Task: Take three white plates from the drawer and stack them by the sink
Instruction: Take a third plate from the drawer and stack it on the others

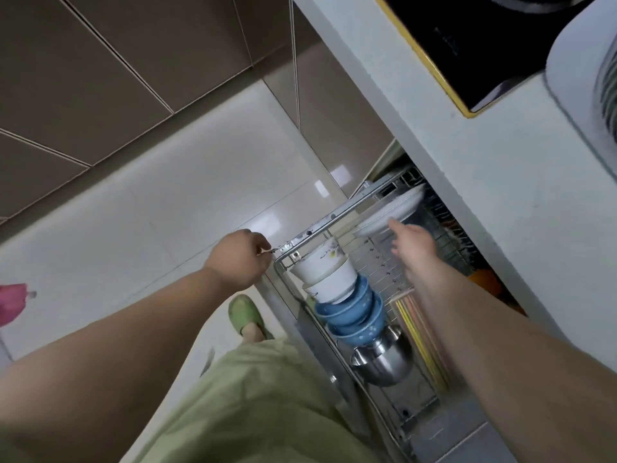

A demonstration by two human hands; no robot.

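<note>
The wire drawer [312, 228] stands pulled out from under the counter. My right hand [412, 245] reaches over its far part and grips the near edge of a white plate [392, 210], with the thumb on top. The plate is tilted and raised above the rack. Whether more plates stand behind it in the dark rack under the counter I cannot tell. My left hand [238, 259] is closed on the drawer's front metal corner.
Stacked in the drawer lie white bowls [329, 272], blue bowls [354, 312] and steel bowls [384, 360], with chopsticks [417, 325] beside them. The white countertop [500, 162] overhangs the drawer and carries a black hob [467, 35] and a white appliance [587, 88]. My foot in a green slipper [245, 314] stands on the tiled floor.
</note>
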